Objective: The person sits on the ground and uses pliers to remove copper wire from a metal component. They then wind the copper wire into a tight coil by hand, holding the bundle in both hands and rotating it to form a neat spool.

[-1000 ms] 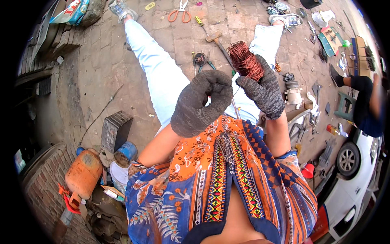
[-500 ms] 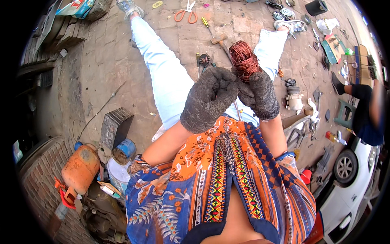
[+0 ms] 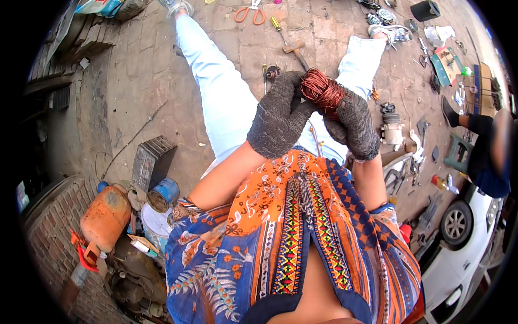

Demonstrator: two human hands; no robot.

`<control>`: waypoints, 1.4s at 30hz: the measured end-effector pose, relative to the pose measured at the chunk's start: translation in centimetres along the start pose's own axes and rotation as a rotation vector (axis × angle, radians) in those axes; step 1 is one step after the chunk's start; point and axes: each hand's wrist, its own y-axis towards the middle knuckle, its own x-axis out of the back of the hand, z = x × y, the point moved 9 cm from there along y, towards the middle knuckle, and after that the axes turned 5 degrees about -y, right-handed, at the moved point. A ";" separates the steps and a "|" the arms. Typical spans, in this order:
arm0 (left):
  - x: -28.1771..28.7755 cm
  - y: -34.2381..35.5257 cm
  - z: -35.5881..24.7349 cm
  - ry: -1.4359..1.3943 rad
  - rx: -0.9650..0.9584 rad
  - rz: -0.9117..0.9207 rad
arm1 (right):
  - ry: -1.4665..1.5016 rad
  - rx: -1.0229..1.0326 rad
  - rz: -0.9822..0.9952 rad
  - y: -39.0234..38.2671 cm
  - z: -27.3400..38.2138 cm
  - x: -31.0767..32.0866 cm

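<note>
At centre, right hand (image 3: 356,125): gloved, fingers wrapped about the lower right of the coil (image 3: 322,89), red-brown wire. Left hand (image 3: 278,120): gloved, fingers bent, up at the coil's left end; cannot tell whether they pinch wire. Change: coil now tipped to the left, more upright half a second ago. Just beyond, far side: hammer (image 3: 294,47); farther, screwdriver (image 3: 275,22). Near left: blue tin (image 3: 169,189), orange cylinder (image 3: 107,217). Near right: white car (image 3: 474,249).

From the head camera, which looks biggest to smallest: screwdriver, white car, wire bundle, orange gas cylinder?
1. White car
2. Orange gas cylinder
3. Reddish-brown wire bundle, partly covered
4. Yellow-handled screwdriver
</note>
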 end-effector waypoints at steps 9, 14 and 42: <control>0.7 1.2 -0.2 0.227 -0.258 0.022 | 0.149 -0.132 0.180 1.6 -2.5 -0.2; 1.3 1.4 -1.1 0.172 -0.312 0.012 | 0.180 -0.130 0.108 1.8 -2.3 -0.4; -0.2 2.3 3.9 -0.056 0.054 0.237 | -0.082 0.171 -0.266 1.5 -0.5 -0.6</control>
